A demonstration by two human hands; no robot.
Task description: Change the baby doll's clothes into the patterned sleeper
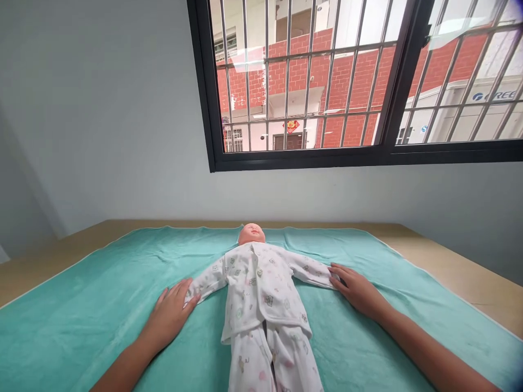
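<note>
A baby doll lies on its back on a turquoise cloth, head toward the wall. It wears a white printed long-sleeved top and matching trousers, whose lower ends run out of view. Both sleeves are stretched out sideways. My left hand is closed on the cuff of the sleeve at the left, thumb nearest the doll. At the other side my right hand has its fingers and thumb about the end of the opposite sleeve. The doll's hands are hidden.
The cloth covers most of a wooden table, whose bare borders show at both sides and the back. Behind it stands a pale wall with a black-framed, barred window.
</note>
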